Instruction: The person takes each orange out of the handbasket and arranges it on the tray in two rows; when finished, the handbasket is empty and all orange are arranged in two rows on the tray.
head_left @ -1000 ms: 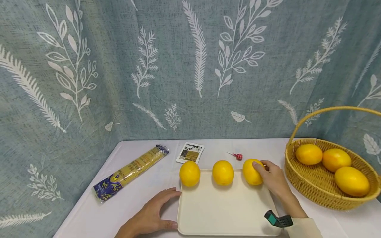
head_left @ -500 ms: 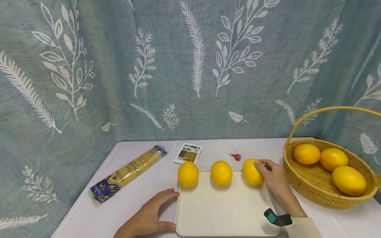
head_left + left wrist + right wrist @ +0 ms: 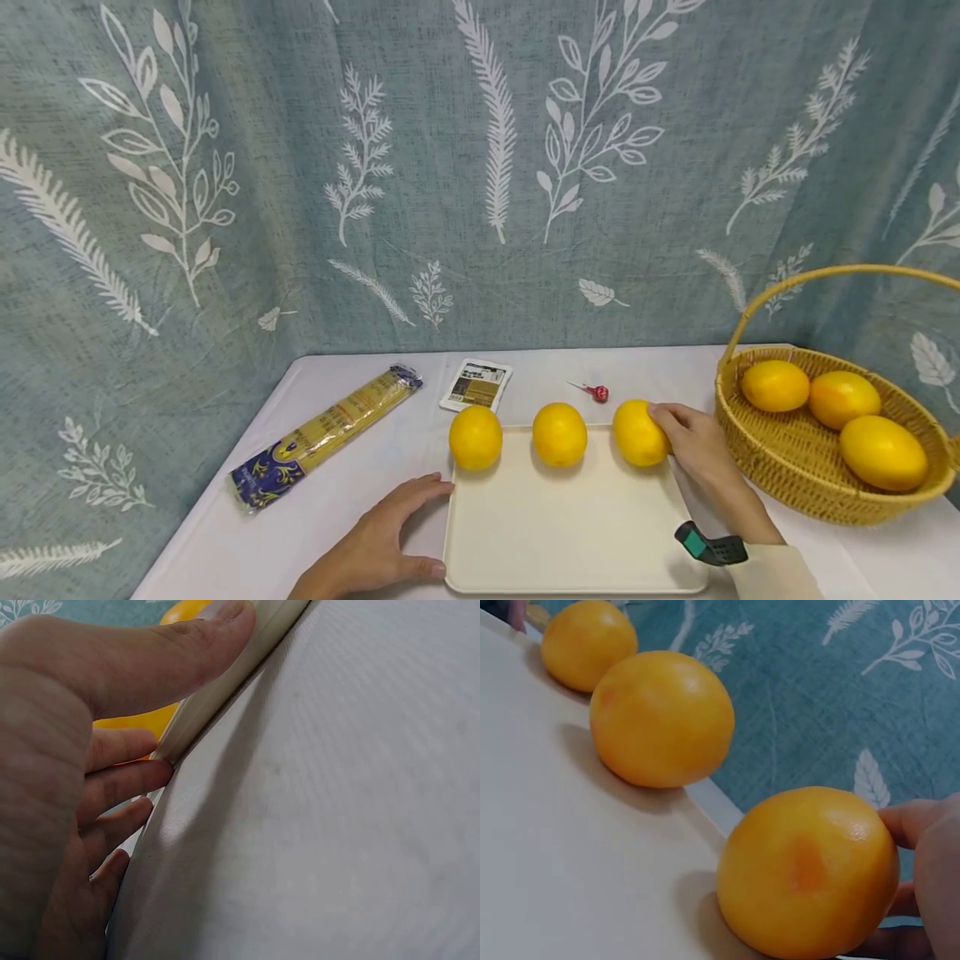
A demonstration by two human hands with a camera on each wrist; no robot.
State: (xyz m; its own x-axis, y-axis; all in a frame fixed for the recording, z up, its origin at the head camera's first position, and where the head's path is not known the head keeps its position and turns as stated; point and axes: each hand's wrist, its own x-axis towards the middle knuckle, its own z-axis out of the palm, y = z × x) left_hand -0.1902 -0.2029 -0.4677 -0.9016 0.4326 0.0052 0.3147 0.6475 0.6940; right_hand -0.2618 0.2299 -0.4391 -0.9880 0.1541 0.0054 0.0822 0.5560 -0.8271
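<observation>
Three round oranges stand in a row along the far edge of a cream tray (image 3: 573, 533): a left orange (image 3: 476, 437), a middle orange (image 3: 559, 434) and a right orange (image 3: 641, 432). My right hand (image 3: 697, 442) is at the outer side of the right orange. In the right wrist view, the thumb (image 3: 909, 823) meets that orange's upper side, while the other fingers are partly hidden behind it. My left hand (image 3: 382, 537) lies beside the tray's left edge, thumb and fingers spread. In the left wrist view, its thumb and fingertips touch the tray rim (image 3: 225, 682).
At the right, a wicker basket (image 3: 780, 492) with a tall handle holds three yellow fruits (image 3: 883, 452). Behind the tray lie a flat white-and-brown packet (image 3: 477, 386) and a red lollipop (image 3: 600, 393). A pasta packet (image 3: 326, 437) lies at the left. A patterned curtain (image 3: 450, 167) hangs behind.
My right thumb has drawn back from the top of the right orange to its outer edge, and the hand has shifted slightly right. My left hand and the tray keep their places.
</observation>
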